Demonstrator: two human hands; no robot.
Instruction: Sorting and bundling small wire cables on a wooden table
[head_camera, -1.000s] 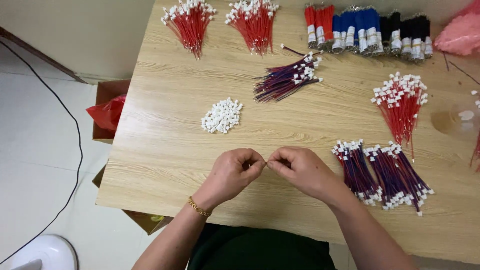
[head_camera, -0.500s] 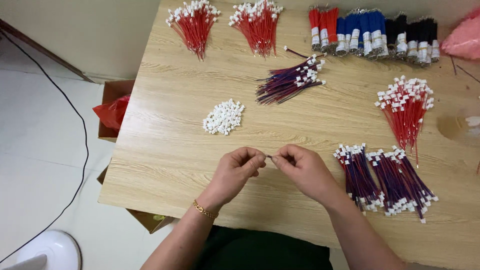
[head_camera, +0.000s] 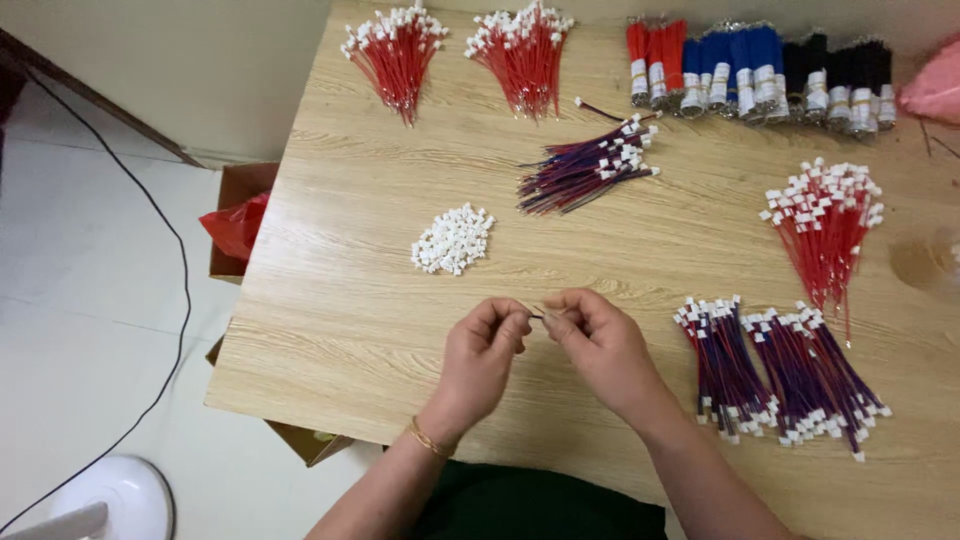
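left hand (head_camera: 482, 352) pinched shut on one end of a thin wire (head_camera: 538, 316), below the white connector pile (head_camera: 453, 239) that lies in easy reach | right hand (head_camera: 600, 345) nips the other end | finished purple bundles (head_camera: 780, 370) parked right of pile | wooden table (head_camera: 350, 330), white tiled floor (head_camera: 80, 300)

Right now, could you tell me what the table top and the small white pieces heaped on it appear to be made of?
The table top looks like pale wood or wood-look laminate: long grain lines, smooth and matte. The small white pieces seem moulded plastic: blocky, uniform, opaque white with a slight sheen, though too small to be sure.
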